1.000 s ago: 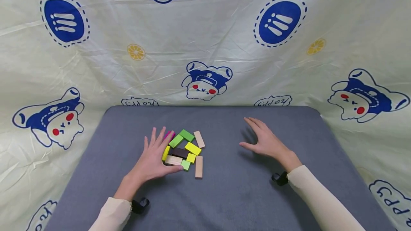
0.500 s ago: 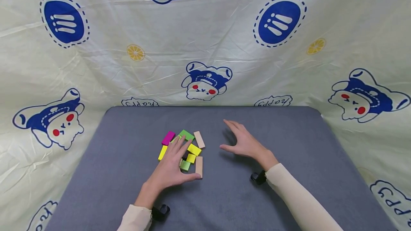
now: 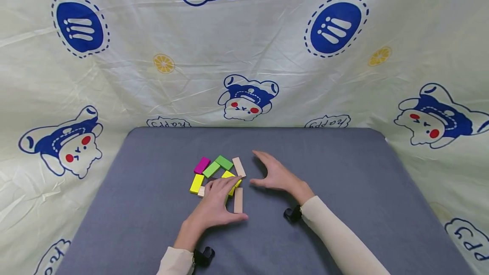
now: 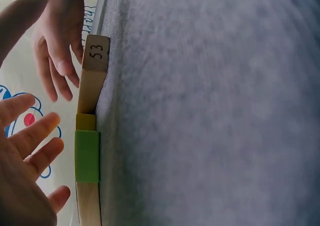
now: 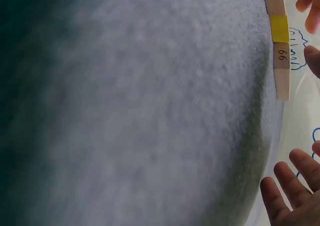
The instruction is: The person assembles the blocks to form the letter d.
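My left hand (image 3: 214,207) is above the near part of a flat cluster of wooden blocks, thumb spread from the fingers. It covers some of them; a sliver of a dark block shows behind it. Around it lie a magenta block (image 3: 202,165), a yellow block (image 3: 196,183), two green blocks, one of them the far green block (image 3: 224,162), and a plain block (image 3: 238,200) near the thumb. In the left wrist view a block marked 53 (image 4: 95,58) stands by a green block (image 4: 87,157). My right hand (image 3: 280,177), holding nothing, is just right of the far plain block (image 3: 239,167).
The blocks lie on a grey cloth-covered table (image 3: 324,152). Behind the table's far edge hangs a pale curtain (image 3: 244,46) with printed cartoon figures. A black strap device (image 3: 204,257) sits on the left wrist, another black device (image 3: 293,214) on the right.
My left hand has moved right and toward me across the blocks, uncovering the magenta and yellow ones. My right hand has moved left, closer to the cluster. The blocks look nearly unmoved.
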The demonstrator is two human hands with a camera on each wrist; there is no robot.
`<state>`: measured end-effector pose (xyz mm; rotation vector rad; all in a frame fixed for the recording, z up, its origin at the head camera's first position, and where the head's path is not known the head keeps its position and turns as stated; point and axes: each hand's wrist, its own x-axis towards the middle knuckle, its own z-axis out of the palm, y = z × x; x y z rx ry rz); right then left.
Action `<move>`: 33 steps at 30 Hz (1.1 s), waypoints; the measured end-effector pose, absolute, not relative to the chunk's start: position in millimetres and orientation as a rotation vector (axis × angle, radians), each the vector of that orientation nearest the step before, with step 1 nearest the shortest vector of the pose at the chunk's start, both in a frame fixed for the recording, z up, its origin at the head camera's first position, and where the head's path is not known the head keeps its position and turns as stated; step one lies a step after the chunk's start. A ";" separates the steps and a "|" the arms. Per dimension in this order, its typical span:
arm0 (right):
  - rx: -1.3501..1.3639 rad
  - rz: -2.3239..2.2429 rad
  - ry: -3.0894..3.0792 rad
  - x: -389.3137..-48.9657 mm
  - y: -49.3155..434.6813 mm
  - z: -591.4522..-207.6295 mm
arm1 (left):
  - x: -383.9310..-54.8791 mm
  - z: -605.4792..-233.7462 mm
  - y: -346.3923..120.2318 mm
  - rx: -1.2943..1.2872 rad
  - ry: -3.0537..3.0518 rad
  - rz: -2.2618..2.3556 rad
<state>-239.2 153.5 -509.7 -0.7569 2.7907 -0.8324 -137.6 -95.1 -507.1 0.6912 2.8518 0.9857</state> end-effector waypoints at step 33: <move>-0.776 -0.799 2.636 -262.3 115.9 -515.3 | -147.1 -509.8 -100.7 0.827 2.893 0.614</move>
